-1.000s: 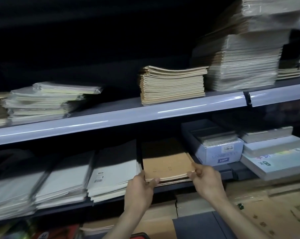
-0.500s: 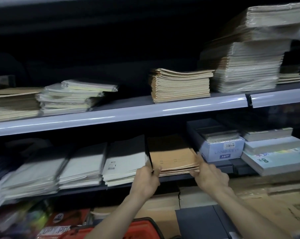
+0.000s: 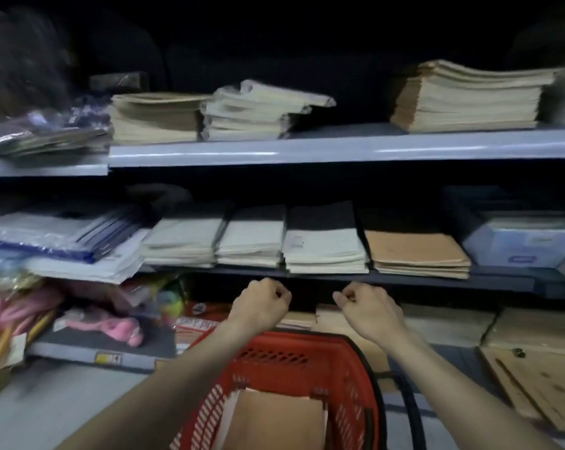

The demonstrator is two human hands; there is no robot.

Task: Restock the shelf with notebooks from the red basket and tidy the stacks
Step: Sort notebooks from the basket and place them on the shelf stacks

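Observation:
A red basket (image 3: 349, 365) stands on the floor below me, with brown notebooks (image 3: 274, 420) lying inside it. On the middle shelf (image 3: 339, 277) a stack of brown notebooks (image 3: 417, 253) sits to the right of three cream stacks (image 3: 323, 248). My left hand (image 3: 261, 305) and my right hand (image 3: 368, 308) hover side by side just below that shelf's front edge, above the basket. Both have their fingers curled and hold nothing.
The upper shelf (image 3: 307, 151) carries more paper stacks (image 3: 466, 102). A pale box (image 3: 518, 241) sits right of the brown stack. Plastic-wrapped packs (image 3: 57, 245) and pink items (image 3: 105, 326) crowd the left. Cardboard sheets (image 3: 540, 384) lie at the lower right.
Both hands have let go of the brown stack on the middle shelf and drawn back and down. The view has swung left and down, bringing the red basket into sight.

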